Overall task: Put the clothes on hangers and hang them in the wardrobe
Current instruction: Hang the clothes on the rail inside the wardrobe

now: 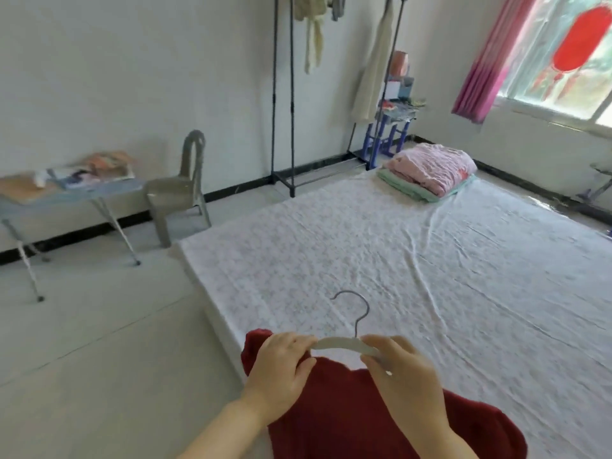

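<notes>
Gripping a white plastic hanger with a grey metal hook (338, 343) by its two ends, the person holds it low and near, over the close corner of a bed with a crinkled white patterned sheet (414, 253). The left hand (281, 369) has its fingers curled over the hanger's left arm, with the thumb underneath against the cloth. The right hand (402, 376) pinches the right arm between thumb and fingers. The hanger's long axis runs left to right across the view, dipping a little to the right. Its hook stands up and away from the person, with the open side of the curl turned left. Just below it lies one dark red knitted garment (334, 415), bunched at the left hand and spread over the bed's edge towards the person. There are one hanger, one red garment and two hands. At the bed's far end are two folded blankets, pink on green (430, 168). Beyond stands one black metal clothes rack (282, 94), with at least two pale garments hanging from it. To the left are one grey plastic chair (183, 190) and one folding table (76, 197).
</notes>
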Demonstrator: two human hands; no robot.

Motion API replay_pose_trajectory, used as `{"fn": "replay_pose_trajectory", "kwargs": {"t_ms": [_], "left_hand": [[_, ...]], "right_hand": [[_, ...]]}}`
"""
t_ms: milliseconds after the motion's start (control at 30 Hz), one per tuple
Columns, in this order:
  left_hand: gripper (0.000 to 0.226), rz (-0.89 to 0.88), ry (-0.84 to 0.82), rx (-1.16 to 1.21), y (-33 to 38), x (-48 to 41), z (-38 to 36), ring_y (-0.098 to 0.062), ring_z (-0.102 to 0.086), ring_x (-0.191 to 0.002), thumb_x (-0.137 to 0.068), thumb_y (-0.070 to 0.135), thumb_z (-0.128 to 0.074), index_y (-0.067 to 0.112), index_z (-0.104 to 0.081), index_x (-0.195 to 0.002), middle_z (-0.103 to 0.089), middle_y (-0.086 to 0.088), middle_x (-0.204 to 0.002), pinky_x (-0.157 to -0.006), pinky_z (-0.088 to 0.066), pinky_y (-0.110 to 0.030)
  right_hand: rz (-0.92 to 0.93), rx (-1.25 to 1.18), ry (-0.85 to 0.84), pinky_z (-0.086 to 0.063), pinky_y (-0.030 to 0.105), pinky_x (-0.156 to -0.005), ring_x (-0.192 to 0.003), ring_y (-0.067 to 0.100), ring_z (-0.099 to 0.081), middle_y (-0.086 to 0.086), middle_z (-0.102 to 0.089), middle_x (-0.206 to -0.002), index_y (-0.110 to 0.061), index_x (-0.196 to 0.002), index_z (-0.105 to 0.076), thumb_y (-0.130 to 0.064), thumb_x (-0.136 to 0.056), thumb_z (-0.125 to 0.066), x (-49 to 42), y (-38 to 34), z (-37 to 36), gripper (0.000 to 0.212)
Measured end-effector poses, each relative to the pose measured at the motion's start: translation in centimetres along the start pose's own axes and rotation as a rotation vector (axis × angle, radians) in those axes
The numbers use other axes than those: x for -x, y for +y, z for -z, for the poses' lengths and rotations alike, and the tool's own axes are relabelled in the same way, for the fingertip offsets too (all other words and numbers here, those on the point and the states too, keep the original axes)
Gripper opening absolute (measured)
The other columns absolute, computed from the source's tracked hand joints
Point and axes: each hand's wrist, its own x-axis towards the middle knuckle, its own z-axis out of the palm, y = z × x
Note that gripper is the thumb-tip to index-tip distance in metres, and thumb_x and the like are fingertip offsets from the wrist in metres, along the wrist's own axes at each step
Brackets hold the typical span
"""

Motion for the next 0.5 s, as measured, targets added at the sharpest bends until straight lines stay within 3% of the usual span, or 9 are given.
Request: {"fn": "replay_pose_trajectory", "kwargs": {"t_ms": [167, 300, 433, 500], "left_hand": [[0.031, 0.159, 0.242, -0.124, -3.3, 2.7, 9.1, -0.010, -0.058, -0.098, -0.083, 0.027, -0.054, 0.020, -0.064, -0.111, -0.065, 0.009, -0.102, -0.094, -0.040, -0.029], [0.026, 0.218, 0.425, -0.252, -6.4, 4.4, 16.8, -0.014, -0.062, -0.093, -0.080, 0.020, -0.060, 0.017, -0.066, -0.105, -0.067, 0.006, -0.096, -0.090, -0.043, -0.030], [0.028, 0.280, 0.523, -0.345, -10.7, 6.5, 24.2, -0.011, -0.057, -0.102, -0.085, 0.021, -0.059, 0.020, -0.063, -0.113, -0.065, 0.008, -0.104, -0.098, -0.035, -0.028], [0.030, 0.295, 0.576, -0.384, -13.2, 7.7, 28.1, -0.010, -0.056, -0.106, -0.086, 0.021, -0.059, 0.021, -0.062, -0.116, -0.064, 0.008, -0.107, -0.100, -0.035, -0.030]], "right_hand": [[0.193, -0.086, -0.185, -0.038, 0.008, -0.057, -0.062, 0.000, -0.055, -0.021, -0.054, -0.080, -0.031, -0.098, -0.070, -0.018, -0.076, -0.075, -3.5, -8.5, -4.0, 0.026], [0.342, -0.158, -0.253, -0.039, 0.009, -0.057, -0.065, -0.003, -0.053, -0.023, -0.051, -0.080, -0.030, -0.098, -0.069, -0.018, -0.077, -0.073, -6.0, -16.7, -7.6, 0.024], [0.458, -0.255, -0.285, -0.038, 0.001, -0.069, -0.077, -0.010, -0.054, -0.024, -0.052, -0.082, -0.030, -0.094, -0.069, -0.014, -0.075, -0.074, -8.1, -24.9, -12.2, 0.025], [0.534, -0.270, -0.300, -0.039, 0.002, -0.066, -0.079, -0.010, -0.055, -0.026, -0.052, -0.085, -0.033, -0.096, -0.068, -0.017, -0.077, -0.073, -8.9, -29.4, -14.9, 0.025]]}}
